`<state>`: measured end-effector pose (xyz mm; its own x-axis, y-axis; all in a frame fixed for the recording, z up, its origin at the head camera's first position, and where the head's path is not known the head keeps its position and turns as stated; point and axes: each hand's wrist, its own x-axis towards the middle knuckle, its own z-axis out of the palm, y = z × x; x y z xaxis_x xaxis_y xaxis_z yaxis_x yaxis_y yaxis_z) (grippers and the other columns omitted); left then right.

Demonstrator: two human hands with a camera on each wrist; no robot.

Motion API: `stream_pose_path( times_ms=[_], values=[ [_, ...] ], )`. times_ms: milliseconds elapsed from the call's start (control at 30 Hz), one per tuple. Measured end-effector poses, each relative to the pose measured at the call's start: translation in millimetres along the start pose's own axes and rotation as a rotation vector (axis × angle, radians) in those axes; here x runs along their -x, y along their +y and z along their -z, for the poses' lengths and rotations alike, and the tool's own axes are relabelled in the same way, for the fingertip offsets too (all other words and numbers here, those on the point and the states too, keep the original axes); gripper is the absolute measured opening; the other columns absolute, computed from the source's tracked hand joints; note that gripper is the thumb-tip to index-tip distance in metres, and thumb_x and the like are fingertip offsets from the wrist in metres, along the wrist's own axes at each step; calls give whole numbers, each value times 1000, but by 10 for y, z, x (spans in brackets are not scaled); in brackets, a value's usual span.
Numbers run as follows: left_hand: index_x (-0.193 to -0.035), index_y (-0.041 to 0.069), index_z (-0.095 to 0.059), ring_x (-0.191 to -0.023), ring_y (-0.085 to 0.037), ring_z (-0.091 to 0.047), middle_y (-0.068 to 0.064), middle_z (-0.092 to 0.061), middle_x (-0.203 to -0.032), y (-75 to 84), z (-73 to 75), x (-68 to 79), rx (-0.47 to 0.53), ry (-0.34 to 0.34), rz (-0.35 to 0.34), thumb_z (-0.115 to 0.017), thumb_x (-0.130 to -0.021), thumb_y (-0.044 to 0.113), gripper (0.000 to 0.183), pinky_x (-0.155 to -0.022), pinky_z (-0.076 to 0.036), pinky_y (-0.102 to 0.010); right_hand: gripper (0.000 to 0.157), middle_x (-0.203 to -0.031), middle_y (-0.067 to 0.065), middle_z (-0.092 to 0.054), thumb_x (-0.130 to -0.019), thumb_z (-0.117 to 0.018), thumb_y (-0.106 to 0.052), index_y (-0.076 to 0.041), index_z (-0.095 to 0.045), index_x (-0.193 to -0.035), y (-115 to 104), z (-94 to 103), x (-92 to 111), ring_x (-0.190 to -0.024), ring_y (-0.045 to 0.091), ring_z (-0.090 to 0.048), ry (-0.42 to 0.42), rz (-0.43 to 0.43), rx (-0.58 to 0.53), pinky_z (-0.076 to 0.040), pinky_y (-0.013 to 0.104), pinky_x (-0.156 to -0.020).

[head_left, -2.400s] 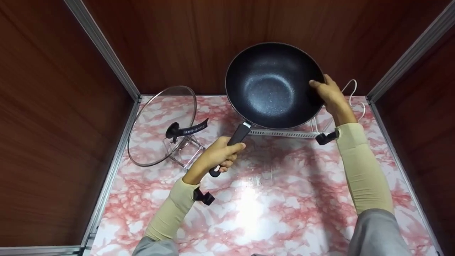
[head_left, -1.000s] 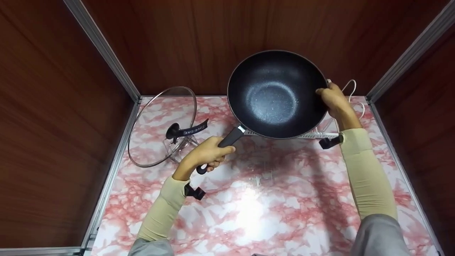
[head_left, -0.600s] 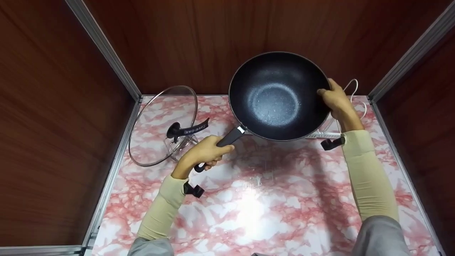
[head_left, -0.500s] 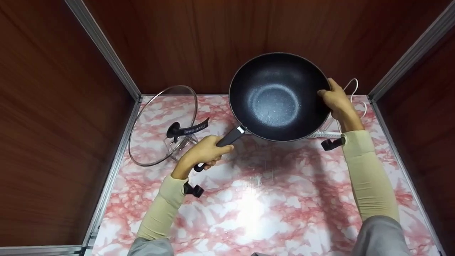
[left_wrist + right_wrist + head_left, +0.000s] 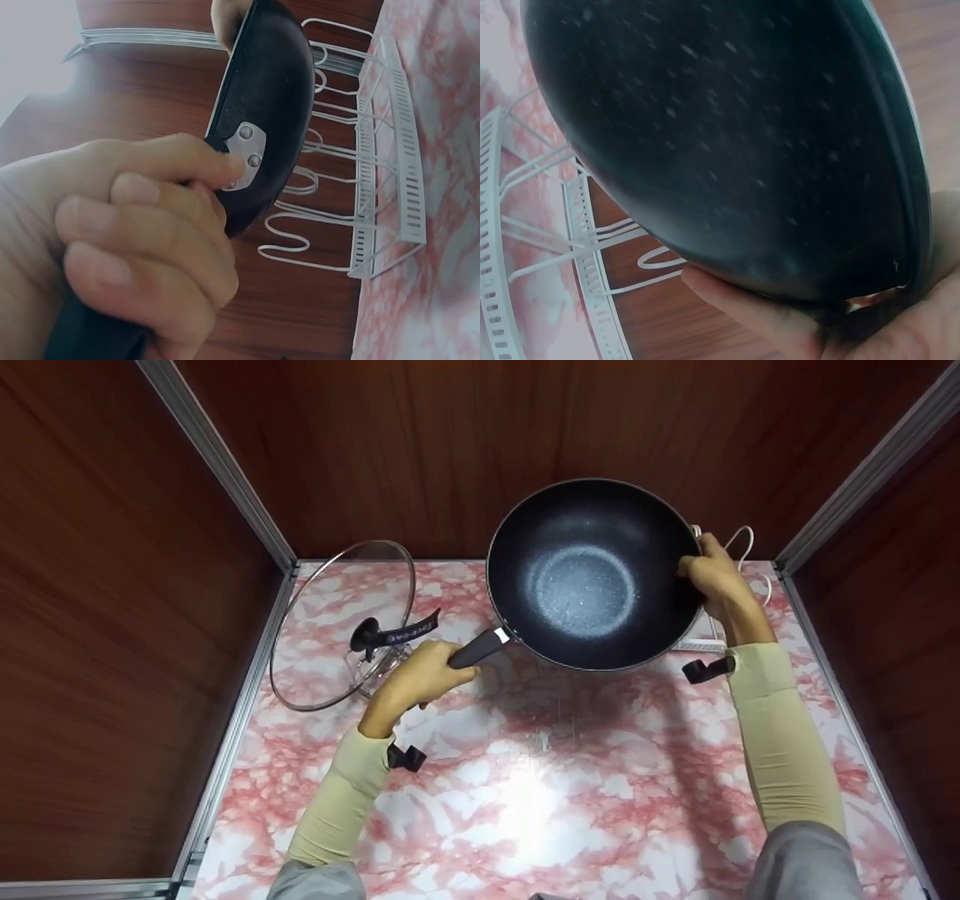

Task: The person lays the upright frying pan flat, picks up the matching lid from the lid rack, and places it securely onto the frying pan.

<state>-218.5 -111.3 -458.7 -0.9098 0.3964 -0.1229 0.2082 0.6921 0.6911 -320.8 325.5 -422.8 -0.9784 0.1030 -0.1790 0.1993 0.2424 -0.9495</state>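
Note:
A deep black wok (image 5: 581, 585) with a pale worn ring inside its bottom is held up over the back of the table, its inside tilted toward me. My left hand (image 5: 425, 673) grips its long black handle (image 5: 480, 649); in the left wrist view the fingers curl round it and the thumb lies by the riveted bracket (image 5: 247, 156). At the right edge my right hand (image 5: 716, 577) holds the wok, thumb over the rim and fingers on the outer side. The speckled underside (image 5: 727, 150) fills much of the right wrist view.
Behind and below the wok stands a white wire dish rack (image 5: 409, 165), mostly hidden in the head view. To the left a glass lid (image 5: 315, 637) with a black knob leans upright on a small stand (image 5: 386, 664). Brown wood-look walls (image 5: 420, 457) enclose the marbled red-white table (image 5: 600, 780).
The wok has come toward me and a little to the right, both hands moving with it. Its handle has swung to point further left. The lid has stayed put.

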Motion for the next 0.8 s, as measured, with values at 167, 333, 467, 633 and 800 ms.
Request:
stream_pose_path(
  times_ms=[167,333,467,633,800],
  values=[
    [-73,15,-61,-60,-15,-47,5,-51,-67,-28,7,7,-169,160,-48,-68,-88,18,17,-58,-38,-31,26,-119,8,-43,-92,-42,1,-13,-37,-112,16,-10,40,-85,10,-62,-36,-37,-31,-58,24,-74],
    [-71,16,-63,-61,-19,-51,5,-52,-64,-34,13,27,-258,258,-6,-70,-86,16,17,-57,-39,-37,21,-120,9,-48,-106,-51,-19,-14,-38,-123,29,-42,77,-84,6,-66,-39,-31,0,-60,24,-76],
    [-75,15,-68,-63,-23,-57,0,-60,-66,-23,11,26,-318,308,17,-72,-85,17,11,-58,-46,-43,53,-111,-2,-60,-109,-54,-40,-8,-39,-149,39,-41,83,-87,3,-68,-40,-10,59,-60,24,-78],
    [-74,14,-70,-62,-28,-63,-4,-66,-68,-25,6,44,-354,364,15,-71,-85,17,11,-57,-51,-50,51,-103,-8,-62,-111,-51,-42,-10,-44,-150,62,-53,110,-88,3,-66,-22,27,68,-59,24,-78],
    [-74,15,-73,-62,-34,-68,-8,-70,-69,-23,13,63,-418,426,20,-70,-84,18,11,-58,-54,-54,26,-99,-6,-62,-111,-53,-31,-14,-53,-130,56,-42,162,-84,5,-66,-10,33,-38,-58,23,-73]
  ],
)
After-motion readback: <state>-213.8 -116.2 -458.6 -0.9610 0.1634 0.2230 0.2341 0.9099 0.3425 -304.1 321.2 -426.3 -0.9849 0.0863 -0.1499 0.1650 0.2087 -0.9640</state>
